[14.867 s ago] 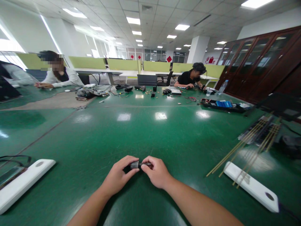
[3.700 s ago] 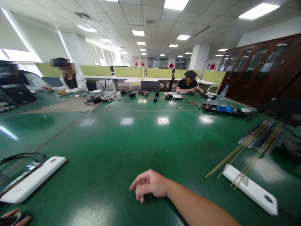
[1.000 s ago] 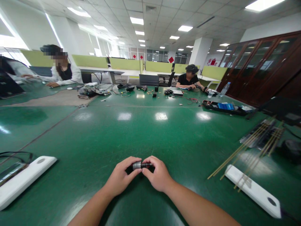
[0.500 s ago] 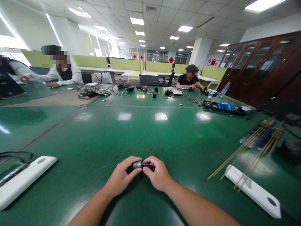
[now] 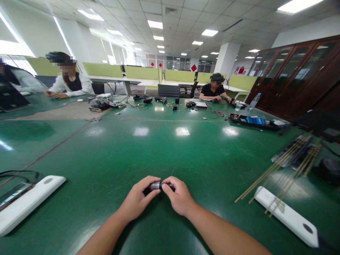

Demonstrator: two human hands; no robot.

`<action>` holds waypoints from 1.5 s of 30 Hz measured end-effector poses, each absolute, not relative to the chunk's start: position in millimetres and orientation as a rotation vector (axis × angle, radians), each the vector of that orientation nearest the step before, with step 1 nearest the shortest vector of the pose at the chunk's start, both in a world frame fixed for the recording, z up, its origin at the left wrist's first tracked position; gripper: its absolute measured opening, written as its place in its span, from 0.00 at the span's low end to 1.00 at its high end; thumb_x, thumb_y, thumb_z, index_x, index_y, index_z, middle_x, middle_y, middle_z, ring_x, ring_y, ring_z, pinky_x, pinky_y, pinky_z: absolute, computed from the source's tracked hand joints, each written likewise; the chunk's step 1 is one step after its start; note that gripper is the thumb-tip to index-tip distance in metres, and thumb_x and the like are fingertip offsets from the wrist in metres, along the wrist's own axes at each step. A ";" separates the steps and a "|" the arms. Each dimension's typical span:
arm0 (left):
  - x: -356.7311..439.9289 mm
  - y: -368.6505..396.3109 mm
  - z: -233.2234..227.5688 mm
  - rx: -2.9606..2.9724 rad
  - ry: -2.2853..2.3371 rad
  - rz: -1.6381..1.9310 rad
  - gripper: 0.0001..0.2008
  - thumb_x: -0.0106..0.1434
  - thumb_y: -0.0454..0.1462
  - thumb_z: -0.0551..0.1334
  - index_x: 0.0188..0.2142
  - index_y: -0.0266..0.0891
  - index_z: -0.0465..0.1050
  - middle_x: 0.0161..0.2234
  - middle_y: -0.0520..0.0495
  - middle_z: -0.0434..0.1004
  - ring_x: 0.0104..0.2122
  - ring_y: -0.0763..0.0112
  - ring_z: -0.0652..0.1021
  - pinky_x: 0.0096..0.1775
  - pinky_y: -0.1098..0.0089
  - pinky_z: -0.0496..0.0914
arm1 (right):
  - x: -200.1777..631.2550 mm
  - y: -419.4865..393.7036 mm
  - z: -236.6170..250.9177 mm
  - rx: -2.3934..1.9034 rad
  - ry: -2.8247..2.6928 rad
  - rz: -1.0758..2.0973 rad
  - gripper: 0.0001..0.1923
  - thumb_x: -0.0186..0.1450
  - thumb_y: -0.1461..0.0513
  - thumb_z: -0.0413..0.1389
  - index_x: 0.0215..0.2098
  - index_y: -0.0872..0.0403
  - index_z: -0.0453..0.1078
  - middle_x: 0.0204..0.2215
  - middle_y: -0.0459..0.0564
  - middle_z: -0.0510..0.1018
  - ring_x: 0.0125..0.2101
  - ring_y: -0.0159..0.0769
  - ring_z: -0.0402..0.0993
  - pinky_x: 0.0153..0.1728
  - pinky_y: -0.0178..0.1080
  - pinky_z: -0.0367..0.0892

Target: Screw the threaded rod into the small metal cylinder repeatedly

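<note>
Between my hands, low in the middle of the head view, is a small metal cylinder [image 5: 155,185] with a thin dark shaft at its right end. It lies roughly level, just over the green table [image 5: 164,152]. My left hand [image 5: 136,201] is closed on the thick silver part, thumb below and fingers above. My right hand [image 5: 179,197] pinches the shaft, its thumb across it and covering most of it. The fingertips of both hands nearly meet. What exact kind of part it is, I cannot tell.
White bars lie at left [image 5: 32,205] and right [image 5: 287,216], with thin sticks [image 5: 276,170] over the right one. Farther off are a black tray [image 5: 249,121], a bottle [image 5: 254,102], and electronic parts [image 5: 106,102]. Several people [image 5: 70,78] sit across the table.
My right thumb has moved up and over the shaft, hiding the ridged stretch that showed before. My left hand keeps its grip. A person at the far left has drawn their hands together.
</note>
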State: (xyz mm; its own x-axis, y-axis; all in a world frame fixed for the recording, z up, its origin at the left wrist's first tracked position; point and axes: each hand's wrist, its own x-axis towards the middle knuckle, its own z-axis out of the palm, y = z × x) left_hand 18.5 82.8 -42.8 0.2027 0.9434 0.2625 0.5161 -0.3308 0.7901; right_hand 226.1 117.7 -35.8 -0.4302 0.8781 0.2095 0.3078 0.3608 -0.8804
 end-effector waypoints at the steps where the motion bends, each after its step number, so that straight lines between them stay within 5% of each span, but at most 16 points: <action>1: 18.6 82.7 -42.6 1.936 1.353 1.016 0.15 0.69 0.42 0.62 0.54 0.49 0.69 0.51 0.48 0.74 0.51 0.64 0.74 0.54 0.62 0.67 | 226.0 117.9 -36.0 -1.029 -1.926 1.035 0.08 0.70 0.59 0.54 0.39 0.51 0.75 0.35 0.45 0.77 0.36 0.34 0.73 0.38 0.35 0.64; 45: 19.6 81.7 -41.5 1.990 1.399 1.032 0.16 0.67 0.43 0.63 0.53 0.46 0.72 0.48 0.44 0.76 0.48 0.61 0.76 0.51 0.60 0.71 | 225.3 116.4 -32.1 -1.069 -1.948 1.014 0.06 0.68 0.61 0.55 0.38 0.51 0.75 0.34 0.45 0.79 0.36 0.35 0.73 0.38 0.35 0.64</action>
State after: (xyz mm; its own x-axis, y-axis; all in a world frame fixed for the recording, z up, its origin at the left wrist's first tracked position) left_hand 19.6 81.7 -41.5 0.1875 0.9357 0.2988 0.5620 -0.3517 0.7486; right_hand 225.3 116.4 -32.1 -0.4274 0.8834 0.1923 0.3492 0.3575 -0.8661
